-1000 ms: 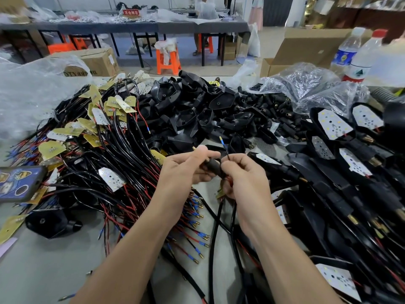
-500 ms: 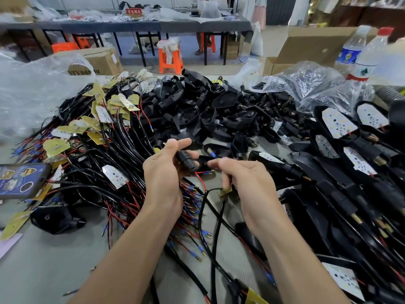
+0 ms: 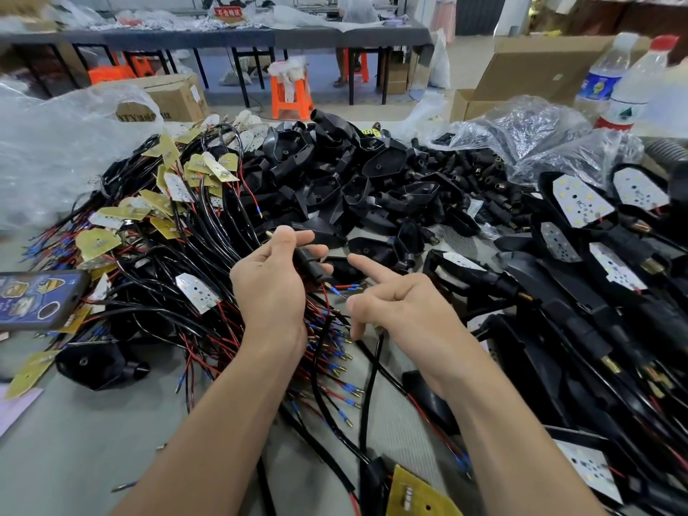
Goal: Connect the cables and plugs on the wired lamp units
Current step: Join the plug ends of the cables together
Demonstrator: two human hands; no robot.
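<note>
The person's left hand (image 3: 271, 292) is gripping a black plug (image 3: 306, 263) between thumb and curled fingers, holding it up over the tangle in the middle of the surface (image 3: 74, 441). The right hand (image 3: 405, 310) is hovering just beside it, forefinger stretching toward the plug and thumb apart. Its lower fingers are curling over a black cable (image 3: 368, 389), though I cannot tell whether they are actually pinching it. Thin red wires with blue tips (image 3: 344, 288) are poking out just below the plug, between the two hands, so this join is looking unfinished to me.

As for the whole job, lamp units with white boards seated in black shells (image 3: 580, 206) are lying stacked on the right, seemingly done. A big heap of loose wired boards (image 3: 167, 225) is waiting on the left, and empty black shells (image 3: 335, 180) are piling up behind. I'd judge a good deal is remaining.
</note>
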